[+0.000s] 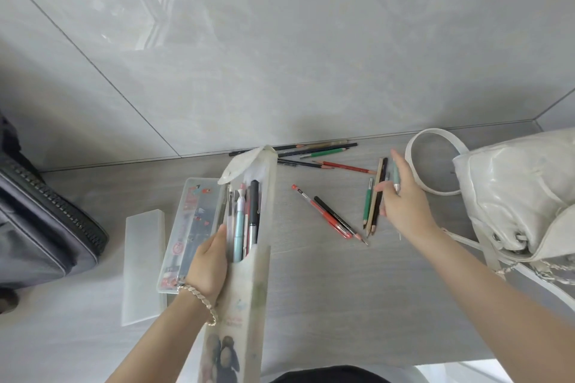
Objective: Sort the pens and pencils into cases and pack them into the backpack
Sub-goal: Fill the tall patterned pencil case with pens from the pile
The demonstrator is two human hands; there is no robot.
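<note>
The left hand (207, 261) grips an open pen case (249, 227) upright; the right hand (401, 205) pinches a pale pen (396, 179) above the bench (311, 289)

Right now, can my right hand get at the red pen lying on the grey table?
Probably yes: the red pen lies uncovered just left of the right hand, which already grips a pale pen.

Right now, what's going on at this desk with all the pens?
A person is sorting pens and pencils. The left hand holds an open soft case already stuffed with pens, while the right hand lifts a pale green pen from the desk. More pencils lie loose by the wall, and a white backpack waits on the right.
</note>
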